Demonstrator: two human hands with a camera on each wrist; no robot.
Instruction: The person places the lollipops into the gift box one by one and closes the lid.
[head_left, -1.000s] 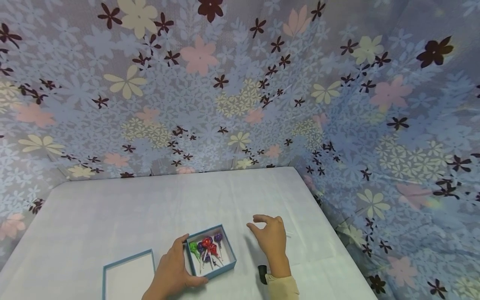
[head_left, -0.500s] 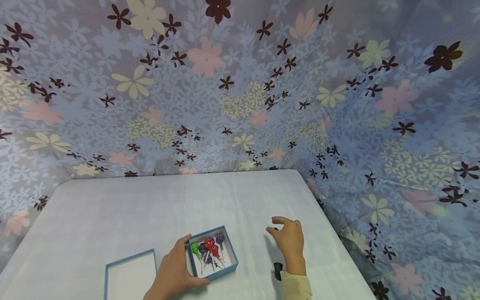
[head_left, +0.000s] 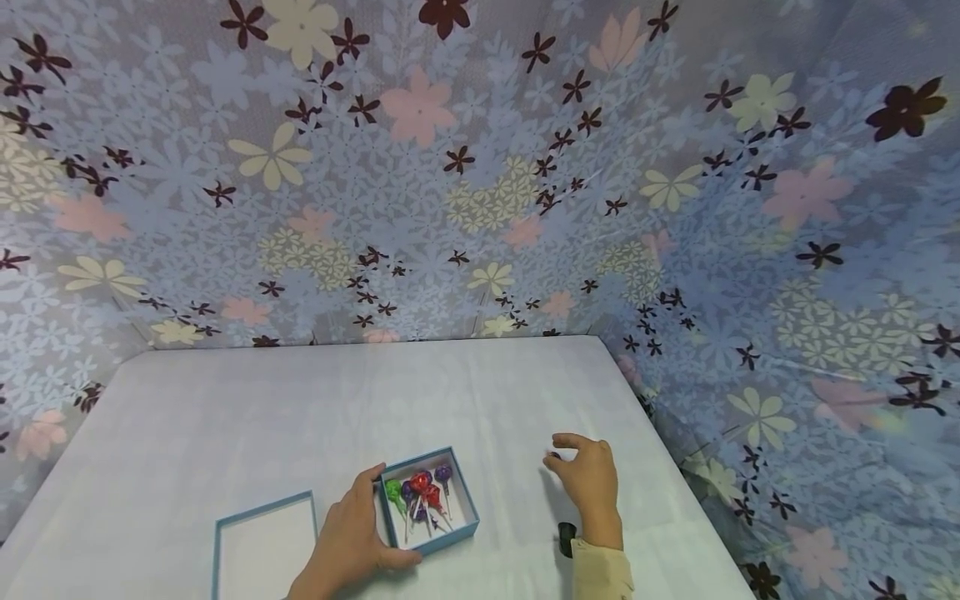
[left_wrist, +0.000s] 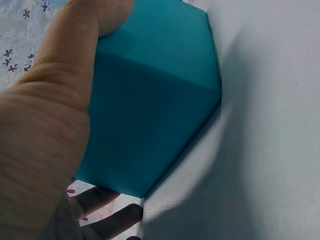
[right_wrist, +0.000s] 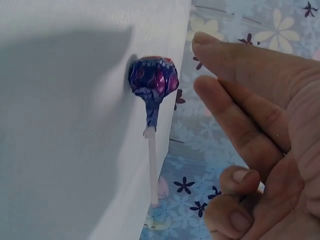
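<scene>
My left hand (head_left: 347, 533) grips a blue box (head_left: 444, 544) with a white inside, thumb along the near wall and fingers at the left side. Several wrapped lollipops (head_left: 421, 481), green, red and purple, lie in it. In the left wrist view the thumb presses on the box's teal outer wall (left_wrist: 155, 115). My right hand (head_left: 591, 483) hovers right of the box, thumb and forefinger apart. Beside those fingertips, a purple-wrapped lollipop (right_wrist: 154, 77) with a white stick lies on the table in the right wrist view, apart from the hand; the head view shows only a bit of it.
A shallow blue-edged tray or lid (head_left: 266, 542) with a white inside lies left of the left hand. White cloth covers the table (head_left: 360, 400). Flowered fabric (head_left: 480, 208) rises behind the table and along its right side.
My right hand has moved to the right, mostly in the first half second, and a bit of the purple lollipop now shows by its fingertips. The left hand stays on the box.
</scene>
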